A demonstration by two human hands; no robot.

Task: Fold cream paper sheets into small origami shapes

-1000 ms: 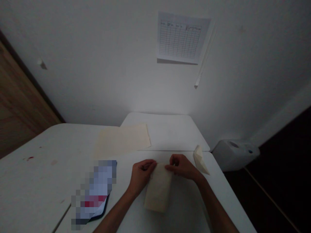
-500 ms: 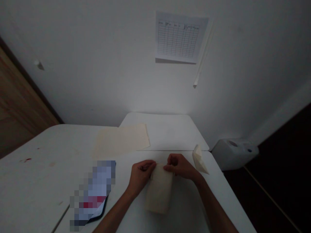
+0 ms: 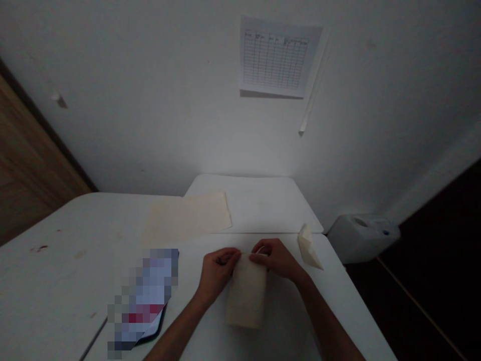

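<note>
Head view: the folded cream paper (image 3: 246, 293) lies flat on the white bench (image 3: 56, 281), near the right edge. Left hand (image 3: 217, 271) and right hand (image 3: 276, 258) both pinch its far edge, fingertips nearly meeting. A small folded paper shape (image 3: 308, 246) sits just right; flat cream sheets (image 3: 188, 216) lie farther left.

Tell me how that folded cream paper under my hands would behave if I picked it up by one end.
The folded cream paper looks thin and flat, so probably light and floppy. On the smooth white table it would likely slide easily.
</note>
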